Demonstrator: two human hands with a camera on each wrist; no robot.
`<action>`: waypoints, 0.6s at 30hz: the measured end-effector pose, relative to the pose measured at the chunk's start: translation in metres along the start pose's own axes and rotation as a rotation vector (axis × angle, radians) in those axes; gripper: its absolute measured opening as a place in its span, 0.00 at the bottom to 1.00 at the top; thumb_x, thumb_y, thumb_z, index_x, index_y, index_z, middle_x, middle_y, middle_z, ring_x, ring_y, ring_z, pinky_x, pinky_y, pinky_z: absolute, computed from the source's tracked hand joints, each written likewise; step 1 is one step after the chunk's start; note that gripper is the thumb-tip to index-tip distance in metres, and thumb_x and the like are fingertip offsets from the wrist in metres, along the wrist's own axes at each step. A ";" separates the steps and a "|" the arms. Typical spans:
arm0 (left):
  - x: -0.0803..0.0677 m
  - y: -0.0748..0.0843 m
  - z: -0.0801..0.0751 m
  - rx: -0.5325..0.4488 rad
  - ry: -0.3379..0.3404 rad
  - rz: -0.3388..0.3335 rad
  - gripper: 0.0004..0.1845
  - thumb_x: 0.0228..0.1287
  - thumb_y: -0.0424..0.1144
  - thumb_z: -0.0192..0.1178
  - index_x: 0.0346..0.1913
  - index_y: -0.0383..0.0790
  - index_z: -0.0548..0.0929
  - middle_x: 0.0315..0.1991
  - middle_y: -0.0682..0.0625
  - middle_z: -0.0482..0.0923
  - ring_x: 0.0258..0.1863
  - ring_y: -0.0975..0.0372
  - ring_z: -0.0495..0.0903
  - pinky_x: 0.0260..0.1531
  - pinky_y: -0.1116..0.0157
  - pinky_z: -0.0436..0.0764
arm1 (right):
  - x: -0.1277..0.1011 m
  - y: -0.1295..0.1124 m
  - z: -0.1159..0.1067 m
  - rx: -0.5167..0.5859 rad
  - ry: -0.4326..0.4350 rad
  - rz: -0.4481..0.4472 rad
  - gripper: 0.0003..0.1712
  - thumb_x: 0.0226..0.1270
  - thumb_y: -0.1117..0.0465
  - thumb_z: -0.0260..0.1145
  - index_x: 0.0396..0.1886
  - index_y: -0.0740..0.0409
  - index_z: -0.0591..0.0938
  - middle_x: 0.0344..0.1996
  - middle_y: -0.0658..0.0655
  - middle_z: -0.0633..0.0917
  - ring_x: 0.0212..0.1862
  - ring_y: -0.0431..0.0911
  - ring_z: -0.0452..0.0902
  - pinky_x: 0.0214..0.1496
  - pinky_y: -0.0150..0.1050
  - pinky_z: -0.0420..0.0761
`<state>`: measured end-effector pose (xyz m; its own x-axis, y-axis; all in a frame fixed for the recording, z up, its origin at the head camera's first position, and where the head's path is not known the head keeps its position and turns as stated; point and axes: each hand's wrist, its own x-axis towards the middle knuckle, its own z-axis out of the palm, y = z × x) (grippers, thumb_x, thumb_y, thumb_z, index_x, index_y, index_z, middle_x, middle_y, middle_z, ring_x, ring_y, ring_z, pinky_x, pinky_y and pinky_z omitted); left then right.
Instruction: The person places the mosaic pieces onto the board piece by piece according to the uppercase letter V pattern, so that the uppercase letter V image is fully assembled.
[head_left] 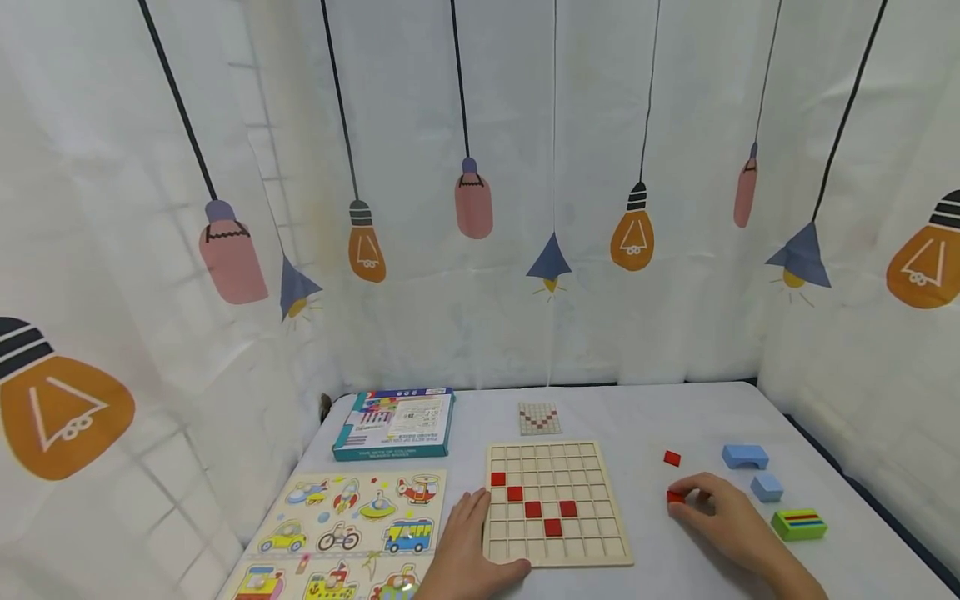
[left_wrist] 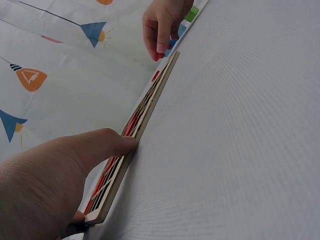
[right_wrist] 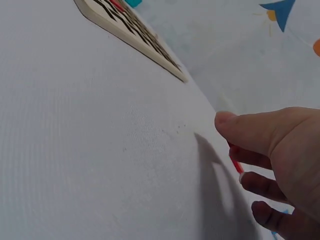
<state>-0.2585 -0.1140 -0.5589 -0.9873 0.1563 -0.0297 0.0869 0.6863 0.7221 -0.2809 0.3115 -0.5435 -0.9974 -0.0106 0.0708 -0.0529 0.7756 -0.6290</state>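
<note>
The right hand (head_left: 731,521) lay on the worktop (head_left: 675,575), to the right of the wooden grid board (head_left: 557,502). Its thumb and fingers were curled and pinched a small red tile (head_left: 676,497) at the fingertips. The tile was flat, square and bright red, and it sat low, at the cloth of the worktop; I cannot tell if it touched the cloth. In the right wrist view only a thin red edge of the tile (right_wrist: 236,164) showed between the thumb and the fingers.

The left hand (head_left: 468,546) rested with straight, relaxed fingers against the left edge of the board and held nothing. In the left wrist view its thumb (left_wrist: 95,145) pressed on the edge of the board (left_wrist: 137,135).

The board was pale wood with many small square cells. Five red tiles (head_left: 533,508) already lay in its cells and made a V shape. One more loose red tile (head_left: 672,457) lay on the worktop, near the right hand but apart from it. A small pattern card (head_left: 540,418) lay behind the board. Blue blocks (head_left: 746,456) and a green striped block (head_left: 799,524) lay to the right of the right hand. A vehicle puzzle (head_left: 345,525) and a box (head_left: 395,423) lay to the left.
</note>
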 end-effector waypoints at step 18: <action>-0.002 0.000 -0.001 0.011 -0.004 0.002 0.67 0.50 0.73 0.79 0.86 0.38 0.66 0.87 0.41 0.63 0.88 0.36 0.55 0.82 0.25 0.60 | 0.007 -0.052 0.008 0.002 0.003 -0.157 0.12 0.71 0.51 0.82 0.50 0.40 0.91 0.47 0.39 0.89 0.55 0.44 0.81 0.56 0.44 0.85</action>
<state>-0.2570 -0.1147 -0.5583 -0.9866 0.1602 -0.0308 0.0903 0.6935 0.7147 -0.2858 0.2663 -0.5170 -0.9767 -0.1302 0.1705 -0.2085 0.7632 -0.6116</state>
